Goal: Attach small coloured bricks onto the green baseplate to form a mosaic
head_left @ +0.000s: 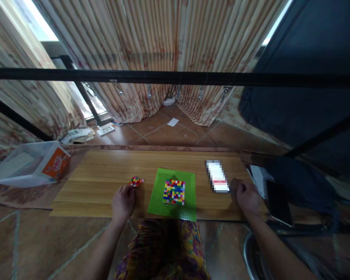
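Observation:
A green studded baseplate (pixel 154 200) lies on the wooden board in front of my knees. On it sits a square mosaic (pixel 174 192) of small bricks in many colours. My left hand (pixel 123 202) rests left of the plate, its fingers curled at the near edge of a small pile of loose coloured bricks (pixel 135 181). Whether a brick is between those fingers is hidden. To the right, my right hand (pixel 247 196) rests on the board in a loose fist, beside a phone (pixel 217 176) with a lit, blurred screen. No object shows in that fist.
The low wooden board (pixel 90 177) spans the view. A clear plastic box (pixel 32 163) with an orange label stands at its left. At the right are a dark tablet-like slab (pixel 278 202) and a dark blue cloth item (pixel 294 179). A black bar (pixel 175 77) crosses beyond, before curtains (pixel 151 39).

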{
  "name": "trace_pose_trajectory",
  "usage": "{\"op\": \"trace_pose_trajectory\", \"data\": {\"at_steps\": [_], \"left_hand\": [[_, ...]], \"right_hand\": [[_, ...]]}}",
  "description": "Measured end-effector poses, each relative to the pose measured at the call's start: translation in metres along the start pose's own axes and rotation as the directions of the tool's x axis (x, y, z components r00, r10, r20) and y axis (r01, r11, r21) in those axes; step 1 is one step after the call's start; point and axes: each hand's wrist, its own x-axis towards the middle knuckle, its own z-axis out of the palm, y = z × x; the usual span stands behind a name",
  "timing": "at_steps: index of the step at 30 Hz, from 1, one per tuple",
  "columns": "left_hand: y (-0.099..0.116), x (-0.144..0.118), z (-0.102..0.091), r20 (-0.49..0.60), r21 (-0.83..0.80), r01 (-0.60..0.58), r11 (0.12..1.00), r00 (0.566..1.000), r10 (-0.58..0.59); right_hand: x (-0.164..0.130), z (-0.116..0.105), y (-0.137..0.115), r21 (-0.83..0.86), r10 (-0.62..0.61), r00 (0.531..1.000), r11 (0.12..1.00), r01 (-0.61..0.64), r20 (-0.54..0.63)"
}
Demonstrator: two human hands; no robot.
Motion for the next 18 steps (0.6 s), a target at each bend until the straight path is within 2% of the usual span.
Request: {"op": "trace_pose_trajectory", "data": {"at_steps": [4, 7, 11, 14, 18], "left_hand": [[0.001, -0.005, -0.001, 0.007, -0.168, 0.037, 0.985, 0.999, -0.037], [0.008, -0.013, -0.002, 0.030, -0.329, 0.026, 0.944, 0.999, -0.017], [0.026, -0.023, -0.002, 0.020, -0.451, -0.102, 0.887, 0.992, 0.124], [0.042, -0.027, -0.002, 0.024, -0.510, -0.203, 0.836, 0.968, 0.250], [0.057, -0.033, -0.001, 0.026, -0.561, -0.261, 0.785, 0.943, 0.332]], "right_hand": [[0.000, 0.003, 0.003, 0.014, -0.030, 0.999, 0.999, 0.030, -0.020], [0.000, 0.004, 0.004, 0.022, -0.053, 0.998, 0.998, 0.054, -0.041], [0.000, 0.003, 0.002, 0.013, -0.045, 0.998, 0.999, 0.046, -0.032], [0.000, 0.001, 0.000, -0.006, -0.026, 0.999, 1.000, 0.026, -0.021], [0.000, 0.000, -0.001, -0.003, -0.037, 0.999, 0.999, 0.037, -0.027]]}}
